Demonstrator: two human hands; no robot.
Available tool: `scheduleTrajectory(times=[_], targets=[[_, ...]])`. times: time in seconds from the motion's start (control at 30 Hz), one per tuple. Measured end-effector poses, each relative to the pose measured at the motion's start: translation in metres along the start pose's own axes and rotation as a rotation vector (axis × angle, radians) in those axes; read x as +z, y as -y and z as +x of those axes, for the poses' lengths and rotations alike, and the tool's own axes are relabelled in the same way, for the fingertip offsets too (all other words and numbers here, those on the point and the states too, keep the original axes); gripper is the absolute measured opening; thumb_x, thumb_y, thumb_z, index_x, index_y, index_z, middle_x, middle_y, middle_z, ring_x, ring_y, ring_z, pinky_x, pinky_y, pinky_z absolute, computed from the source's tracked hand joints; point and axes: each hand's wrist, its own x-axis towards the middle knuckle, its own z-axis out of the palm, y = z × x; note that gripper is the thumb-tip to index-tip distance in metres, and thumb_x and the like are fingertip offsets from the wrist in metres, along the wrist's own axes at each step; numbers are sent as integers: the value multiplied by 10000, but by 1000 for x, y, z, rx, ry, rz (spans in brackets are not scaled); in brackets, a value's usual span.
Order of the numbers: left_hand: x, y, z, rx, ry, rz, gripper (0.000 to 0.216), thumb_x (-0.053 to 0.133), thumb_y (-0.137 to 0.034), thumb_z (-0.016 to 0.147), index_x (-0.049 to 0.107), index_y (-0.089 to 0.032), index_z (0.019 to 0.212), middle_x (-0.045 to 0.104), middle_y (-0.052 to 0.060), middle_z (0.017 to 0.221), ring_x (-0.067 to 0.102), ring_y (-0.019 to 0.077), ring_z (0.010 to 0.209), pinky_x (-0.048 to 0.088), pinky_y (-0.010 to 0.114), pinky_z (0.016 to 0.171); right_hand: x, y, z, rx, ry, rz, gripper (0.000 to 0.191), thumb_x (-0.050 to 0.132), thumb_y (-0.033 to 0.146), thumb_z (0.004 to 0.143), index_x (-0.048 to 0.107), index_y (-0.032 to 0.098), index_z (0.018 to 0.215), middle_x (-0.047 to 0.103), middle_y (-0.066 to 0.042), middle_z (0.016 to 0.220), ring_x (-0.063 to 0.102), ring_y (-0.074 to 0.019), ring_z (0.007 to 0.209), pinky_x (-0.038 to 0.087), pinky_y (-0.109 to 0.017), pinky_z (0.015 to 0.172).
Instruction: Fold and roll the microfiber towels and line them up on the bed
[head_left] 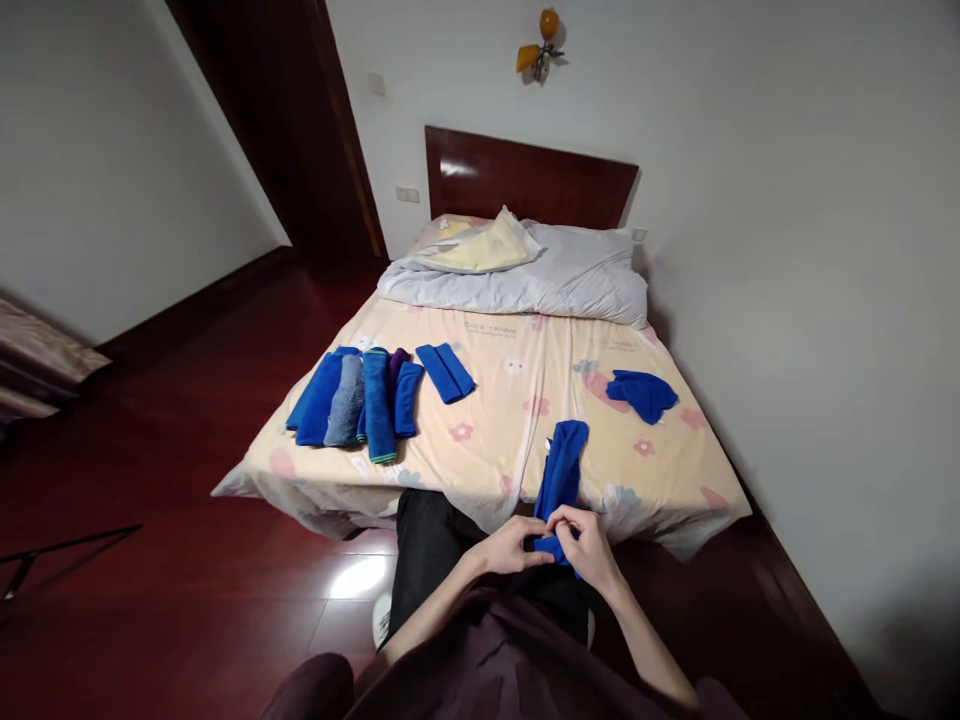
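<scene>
A blue cloth (pixel 564 465), folded into a long narrow strip, lies over the near edge of the bed. Its near end is pinched between my left hand (pixel 514 546) and my right hand (pixel 589 545), which meet just off the mattress edge. The fingers of both hands are closed on the fabric, and a small white tag shows on the strip's left side. Up and to the right lies a crumpled blue cloth (pixel 643 394). A flat folded blue cloth (pixel 445 372) rests left of the strip, out of reach of my fingers.
Several rolled or folded cloths, among them a grey one (pixel 345 400) and a blue one with green edging (pixel 379 405), lie side by side on the bed's left. A grey quilt (pixel 517 285) and yellow pillow (pixel 487 245) sit by the dark headboard (pixel 532 175). A wall (pixel 825 300) stands right.
</scene>
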Motion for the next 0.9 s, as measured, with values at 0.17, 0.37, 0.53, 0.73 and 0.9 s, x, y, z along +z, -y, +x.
scheduleTrajectory(times=[0.17, 0.37, 0.53, 0.73, 0.9], targets=[[-10, 20, -19, -6, 86, 170, 436, 626, -579, 946, 680, -157, 846, 655, 44, 815, 596, 171, 752, 447, 277, 767, -57, 35, -14, -43, -42, -2, 204, 520, 212, 835, 662, 194, 690, 618, 4, 634, 531, -125, 558, 382, -234, 540], [-75, 20, -78, -259, -139, 186, 468, 716, -618, 840, 636, -159, 806, 648, 17, 768, 578, 170, 730, 421, 259, 702, -120, 40, -37, 32, -202, -179, 189, 559, 255, 828, 644, 189, 673, 536, 13, 581, 436, -115, 517, 326, -249, 510], [-133, -29, -131, -355, -221, 269, 363, 733, -490, 813, 576, -168, 757, 592, -22, 718, 524, 142, 693, 376, 235, 654, -116, 29, -52, 176, 21, -249, 218, 644, 386, 881, 698, 184, 817, 512, 26, 602, 462, -127, 576, 382, -257, 570], [-158, -78, -161, -342, -269, 396, 219, 615, -376, 865, 516, -185, 819, 563, -23, 779, 511, 146, 722, 406, 246, 695, -119, 20, -53, 368, 395, -209, 342, 842, 467, 724, 656, 181, 754, 601, 19, 684, 525, -132, 642, 419, -252, 612], [-164, -85, -162, -280, -223, 571, 51, 521, -246, 851, 505, -202, 873, 602, 2, 836, 554, 163, 734, 410, 254, 697, -135, 3, -47, 304, 389, -323, 302, 754, 386, 785, 526, 199, 719, 510, 49, 686, 412, -98, 615, 326, -229, 556]])
